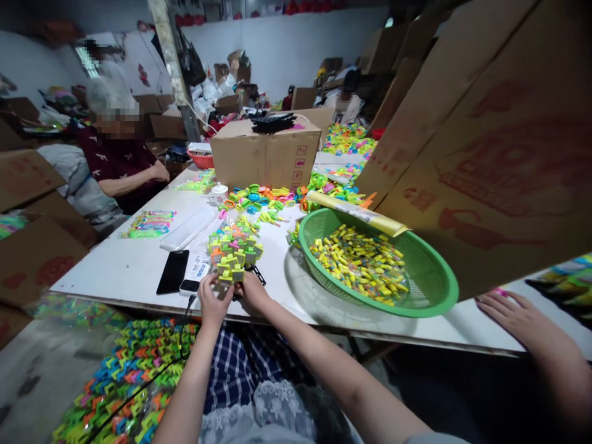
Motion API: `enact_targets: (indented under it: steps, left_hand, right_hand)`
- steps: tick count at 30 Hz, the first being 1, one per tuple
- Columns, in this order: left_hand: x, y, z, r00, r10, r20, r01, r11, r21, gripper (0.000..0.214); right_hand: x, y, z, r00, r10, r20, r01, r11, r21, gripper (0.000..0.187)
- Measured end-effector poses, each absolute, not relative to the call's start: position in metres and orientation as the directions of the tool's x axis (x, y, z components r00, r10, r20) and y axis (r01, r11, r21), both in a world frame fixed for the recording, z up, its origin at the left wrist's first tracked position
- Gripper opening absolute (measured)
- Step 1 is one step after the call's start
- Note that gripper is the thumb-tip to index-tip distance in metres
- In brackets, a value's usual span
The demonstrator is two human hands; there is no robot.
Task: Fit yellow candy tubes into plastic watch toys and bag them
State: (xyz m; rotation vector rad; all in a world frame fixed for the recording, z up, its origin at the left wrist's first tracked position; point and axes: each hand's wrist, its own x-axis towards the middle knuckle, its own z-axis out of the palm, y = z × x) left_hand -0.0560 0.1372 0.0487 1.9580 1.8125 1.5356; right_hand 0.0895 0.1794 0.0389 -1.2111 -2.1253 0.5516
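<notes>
My left hand (214, 301) is at the table's near edge, its thumb and fingers closed round a small yellow-green plastic piece (224, 277) with a greyish face. My right hand (254, 291) is curled against the right side of that piece; its fingertips are partly hidden, and what they pinch cannot be made out. A black strip (257, 273) shows just beyond the right fingers. Directly past both hands lies a cluster of similar plastic pieces (237, 246) in yellow, green, orange and pink.
Right of my hands stands a green basket (446, 287) of small yellow items, a rolled yellow sheet (361, 213) across its rim. Left lie a black phone (172, 272) and a small cabled device (189, 286). Cardboard boxes (263, 154) rise behind; another person's hand (513, 311) rests at right.
</notes>
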Motion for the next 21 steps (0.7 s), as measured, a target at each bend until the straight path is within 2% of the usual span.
enact_targets:
  steps: [2, 7, 10, 17, 19, 21]
  left_hand:
    - [-0.059, 0.137, 0.035, -0.184, 0.821, 0.541, 0.727, -0.257, 0.637, 0.04]
    - [-0.07, 0.156, 0.014, -0.013, 0.901, 0.434, 0.727, -0.29, 0.622, 0.019]
    - [-0.074, 0.167, 0.009, 0.023, 0.923, 0.385, 0.748, -0.272, 0.606, 0.018]
    - [-0.079, 0.169, 0.006, -0.012, 0.941, 0.337, 0.823, -0.183, 0.538, 0.019]
    - [-0.082, 0.17, 0.008, 0.003, 0.947, 0.322, 0.832, -0.181, 0.524, 0.018]
    - [-0.086, 0.171, 0.009, 0.011, 0.95, 0.313, 0.842, -0.178, 0.509, 0.019]
  right_hand:
    - [0.088, 0.178, 0.043, -0.363, 0.878, 0.311, 0.628, 0.478, -0.615, 0.014]
    - [0.081, 0.174, 0.046, -0.333, 0.893, 0.303, 0.647, 0.451, -0.615, 0.014]
    - [0.076, 0.172, 0.044, -0.307, 0.912, 0.272, 0.668, 0.411, -0.62, 0.016]
    - [0.072, 0.167, 0.052, -0.297, 0.932, 0.208, 0.714, 0.362, -0.599, 0.018]
    - [0.078, 0.158, 0.056, -0.325, 0.921, 0.216, 0.705, 0.388, -0.594, 0.024]
    - [0.093, 0.149, 0.059, -0.29, 0.924, 0.25, 0.667, 0.382, -0.639, 0.031]
